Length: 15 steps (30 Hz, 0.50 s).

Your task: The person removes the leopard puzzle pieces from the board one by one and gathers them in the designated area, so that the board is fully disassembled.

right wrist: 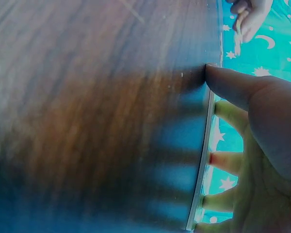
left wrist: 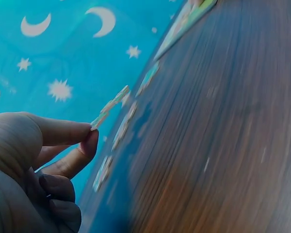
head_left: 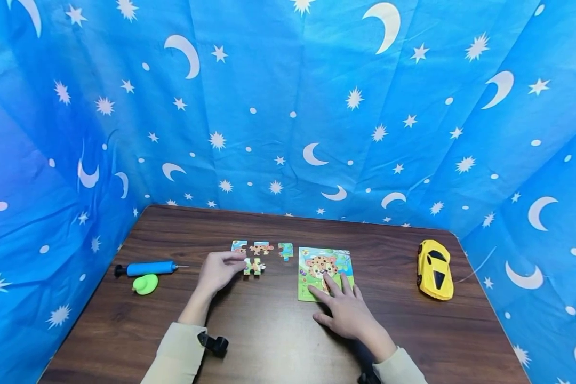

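Between thumb and forefinger my left hand (head_left: 221, 273) pinches a jigsaw piece (head_left: 254, 266), raised off the table in the left wrist view. Three loose pieces lie in a row behind it: a corner piece (head_left: 239, 246), a spotted piece (head_left: 261, 248) and a blue-green piece (head_left: 285, 250). To their right is a square puzzle board (head_left: 304, 288) with a spotted cartoon animal on it. My right hand (head_left: 348, 312) rests spread on the board's lower part, fingertips touching it and covering some of the picture. In the right wrist view its thumb touches the table beside the board's edge.
A yellow toy car (head_left: 435, 270) stands at the right of the brown table (head_left: 269, 341). On the left lie a blue pump (head_left: 150, 268) with a thin needle and a green toy duck (head_left: 145, 285). A blue star-and-moon curtain (head_left: 288, 106) surrounds the table's back and sides.
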Tool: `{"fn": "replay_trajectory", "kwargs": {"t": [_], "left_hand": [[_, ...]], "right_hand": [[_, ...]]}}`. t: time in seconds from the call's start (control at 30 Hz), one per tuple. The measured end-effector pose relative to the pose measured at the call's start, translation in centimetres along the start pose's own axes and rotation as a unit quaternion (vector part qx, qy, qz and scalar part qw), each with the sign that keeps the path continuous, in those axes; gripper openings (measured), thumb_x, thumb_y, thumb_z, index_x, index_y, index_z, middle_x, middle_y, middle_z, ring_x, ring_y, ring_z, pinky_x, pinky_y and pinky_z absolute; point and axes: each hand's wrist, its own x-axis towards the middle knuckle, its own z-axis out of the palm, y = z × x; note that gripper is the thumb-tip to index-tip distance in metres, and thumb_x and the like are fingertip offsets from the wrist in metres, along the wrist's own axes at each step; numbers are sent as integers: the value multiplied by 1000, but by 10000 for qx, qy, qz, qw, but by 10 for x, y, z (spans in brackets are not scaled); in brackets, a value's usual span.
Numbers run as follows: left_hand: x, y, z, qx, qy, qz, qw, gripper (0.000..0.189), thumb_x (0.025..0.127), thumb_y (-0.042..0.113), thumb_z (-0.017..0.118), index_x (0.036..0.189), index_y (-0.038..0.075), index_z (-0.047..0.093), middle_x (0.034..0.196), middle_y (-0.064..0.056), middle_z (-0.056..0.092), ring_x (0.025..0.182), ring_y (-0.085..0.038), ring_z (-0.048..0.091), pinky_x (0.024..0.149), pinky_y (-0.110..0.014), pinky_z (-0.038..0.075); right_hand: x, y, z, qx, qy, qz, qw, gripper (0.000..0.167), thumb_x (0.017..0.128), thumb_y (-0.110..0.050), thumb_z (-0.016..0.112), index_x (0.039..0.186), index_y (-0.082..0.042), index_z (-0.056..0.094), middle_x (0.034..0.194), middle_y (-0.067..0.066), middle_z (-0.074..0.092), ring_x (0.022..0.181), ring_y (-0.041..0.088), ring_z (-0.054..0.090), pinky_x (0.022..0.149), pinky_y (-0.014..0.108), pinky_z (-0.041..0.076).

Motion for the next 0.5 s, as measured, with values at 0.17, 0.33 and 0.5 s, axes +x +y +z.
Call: {"fn": "replay_trajectory", "kwargs": {"t": [0.17,0.33,0.5], "left_hand": [[2,-13,-18,512,108,-195,9984,16,88,23,84,103,17,84,98,-2,79,91,-21,75,92,-50,51],[5,-22,-25,916,58,-346,9952,15,92,25,81,106,20,84,98,0,79,98,-25,73,92,-52,48],[5,-24,-27,1141,54,-334,9929,15,94,25,78,107,21,83,98,-1,78,97,-27,71,87,-52,48]], "right_hand": [[0,0,0,4,32,-25,10000,62,99,-55,64,156,-38,48,169,11,27,151,55,14,111,75,22],[0,0,0,-10,22,-39,10000,62,99,-55,64,156,-37,48,169,11,27,151,56,14,111,75,22],[1,0,0,-33,27,-38,10000,62,99,-55,64,156,-38,48,169,11,27,151,56,15,111,75,22]]}}
